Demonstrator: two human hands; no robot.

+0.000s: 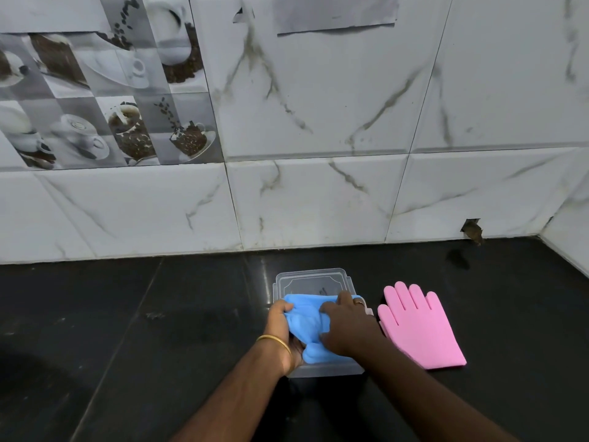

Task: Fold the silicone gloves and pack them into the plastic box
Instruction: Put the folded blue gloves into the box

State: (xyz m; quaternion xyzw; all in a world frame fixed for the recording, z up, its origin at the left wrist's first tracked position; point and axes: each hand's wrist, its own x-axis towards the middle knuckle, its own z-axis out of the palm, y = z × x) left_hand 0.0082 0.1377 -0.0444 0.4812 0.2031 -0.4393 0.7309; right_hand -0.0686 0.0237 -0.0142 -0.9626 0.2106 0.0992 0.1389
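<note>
The soft blue silicone glove (307,327) you are working lies bunched over the open top of the clear rectangular plastic box (328,371), part of it spilling past the rim. It looks limp and rubbery: light, floppy, likely to spring back out of a fold if you let go, and grippy rather than slippery against skin. Take it by the thick gathered folds, not by a single finger of the glove, so the whole bundle goes down together.

Your left hand (280,327) is curled closed around the glove's left edge, pinching a fold of blue silicone. Your right hand (345,323) is flat with its fingers loosely spread, pressing the glove's right side down toward the box.

Just behind the box lies its clear plastic lid (314,280), partly covered by the blue glove's far edge. To the right, just beside the box, the pink silicone glove (420,327) lies flat and unfolded on the black table (127,330), fingers pointing toward the white marbled wall tiles (318,199). That one is yet to be folded and packed.
</note>
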